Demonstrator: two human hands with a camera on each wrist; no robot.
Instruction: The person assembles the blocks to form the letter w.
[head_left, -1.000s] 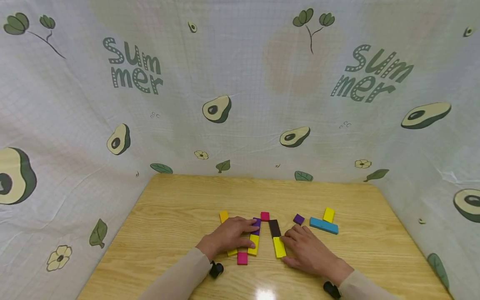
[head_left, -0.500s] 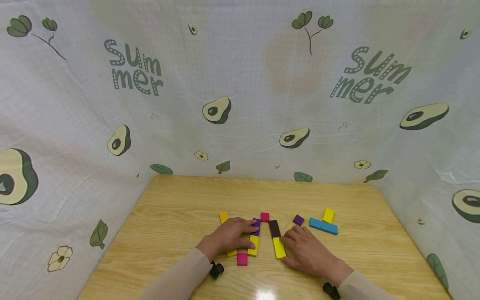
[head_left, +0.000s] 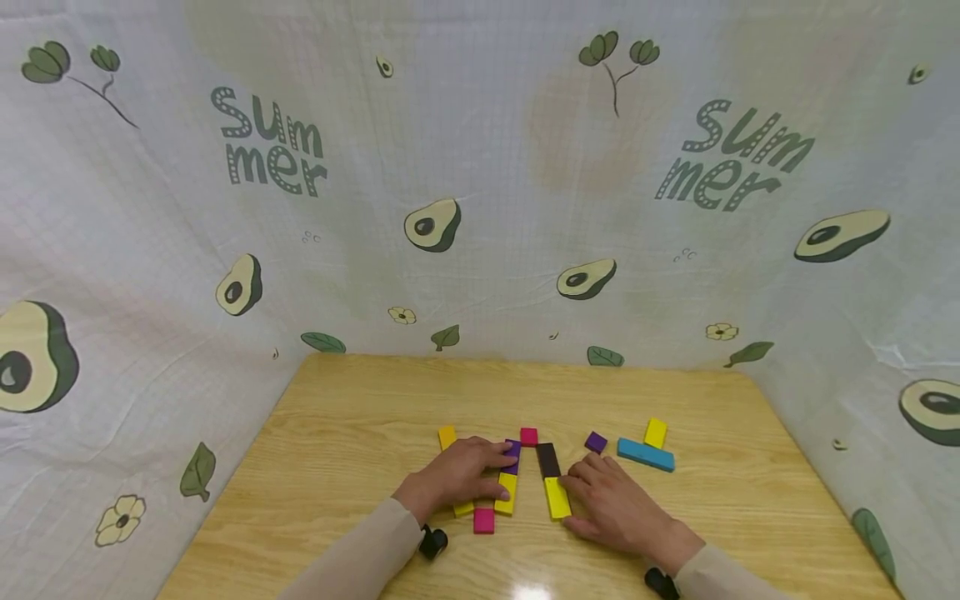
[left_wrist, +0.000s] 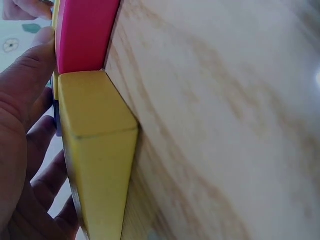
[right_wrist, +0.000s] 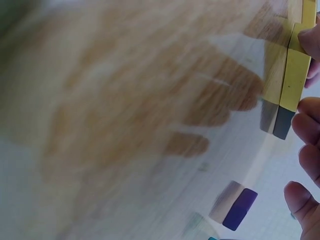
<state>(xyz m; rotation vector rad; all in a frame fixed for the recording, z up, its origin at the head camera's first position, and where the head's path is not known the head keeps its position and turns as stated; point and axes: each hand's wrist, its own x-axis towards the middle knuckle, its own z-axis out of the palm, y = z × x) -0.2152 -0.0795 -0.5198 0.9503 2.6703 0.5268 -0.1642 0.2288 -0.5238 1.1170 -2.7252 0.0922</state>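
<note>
Right-hand yellow block (head_left: 557,500): flat on the table, end to end with a black block (head_left: 549,460) beyond it. Position: just left of the right hand (head_left: 618,504), whose thumb touches its near end and index fingertip its side close to the black join. Right hand: fingers loosely bent, touching, not wrapped round anything.

Inner yellow block (head_left: 510,487): flat, end to end with a long purple block (head_left: 512,468). Position: under the fingertip side of the left hand (head_left: 457,471); thumb on the yellow, fingertips on the purple. Left hand: fingers extended and relaxed, resting on the pieces, nothing clasped.

Far pink block (head_left: 528,437): between the far ends of the purple and black pieces. Near pink block (head_left: 483,522): between the near ends of the inner yellow block and the outer yellow block (head_left: 464,507), the latter partly hidden by the left hand. Orange block (head_left: 447,436): beyond that hand, part covered.

Small purple block (head_left: 596,442): beyond the right hand, apart from it. Blue block (head_left: 646,454): farther right, an upper yellow block (head_left: 656,432) against its far side.

Table (head_left: 337,417): wood grain. Cloth (head_left: 480,125): white, printed with avocados, leaves and "summer".
</note>
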